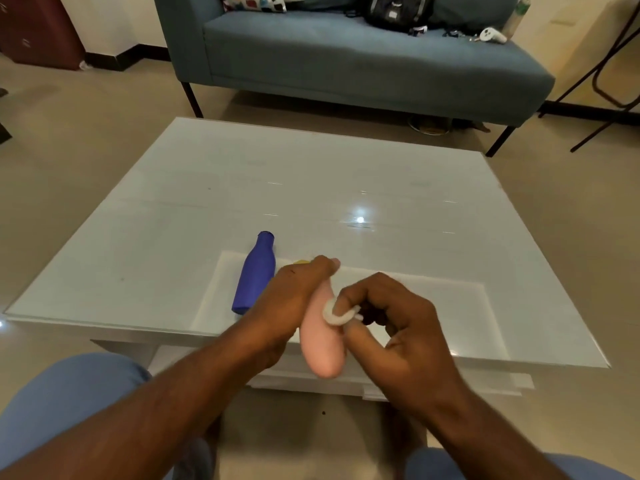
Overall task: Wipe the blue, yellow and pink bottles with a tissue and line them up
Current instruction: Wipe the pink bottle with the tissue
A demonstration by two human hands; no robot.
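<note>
My left hand (294, 299) grips the pink bottle (322, 341) near its neck and holds it tilted above the front edge of the table, base toward me. My right hand (391, 323) pinches a crumpled white tissue (337, 315) against the side of the pink bottle. The blue bottle (254, 271) lies on its side on the table, just left of my left hand, neck pointing away. Only a small yellow sliver of the yellow bottle (302, 261) shows behind my left hand; the remainder is hidden.
The white glass-topped table (346, 174) spreads wide ahead. A blue-grey sofa (346, 60) with a black bag (398, 12) and a patterned cushion (256, 1) stands behind it. My knees in blue trousers (62, 403) sit below the table's front edge.
</note>
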